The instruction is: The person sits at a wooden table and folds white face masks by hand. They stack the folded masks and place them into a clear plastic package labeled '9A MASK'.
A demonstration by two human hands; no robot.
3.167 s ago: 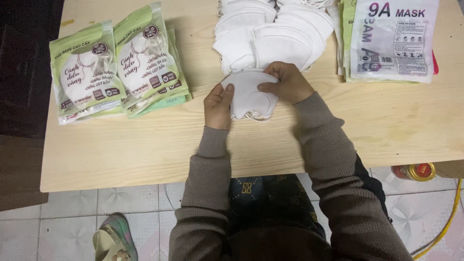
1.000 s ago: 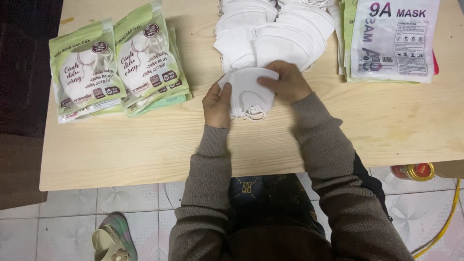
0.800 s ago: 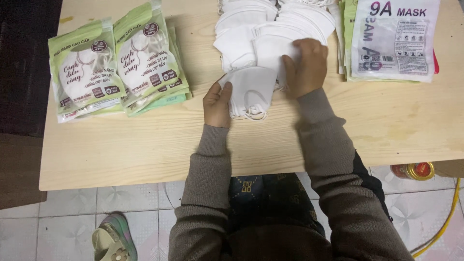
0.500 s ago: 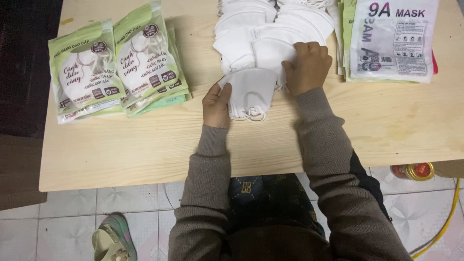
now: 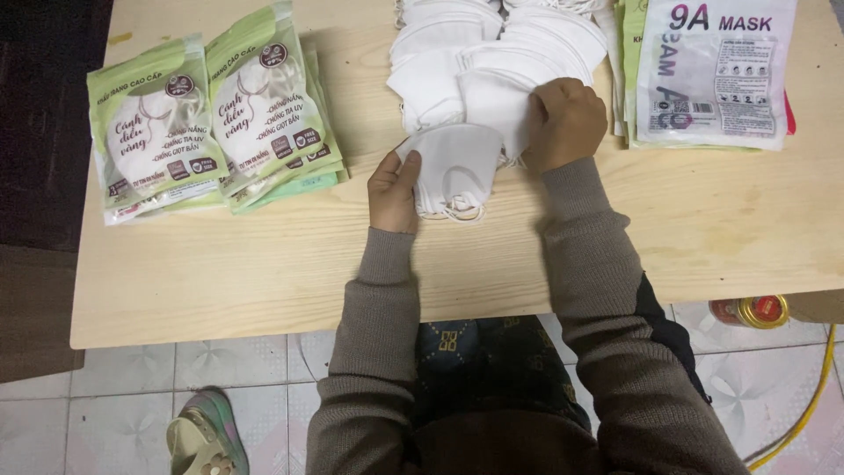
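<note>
Where green packets (image 5: 215, 119) lie, white pack (image 5: 714, 70) opposite

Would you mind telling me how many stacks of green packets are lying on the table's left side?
2 stacks: the left green stack nearest the table edge, and the right green stack beside it, overlapping slightly. Each holds several packets; how many lie underneath is hidden.
</note>
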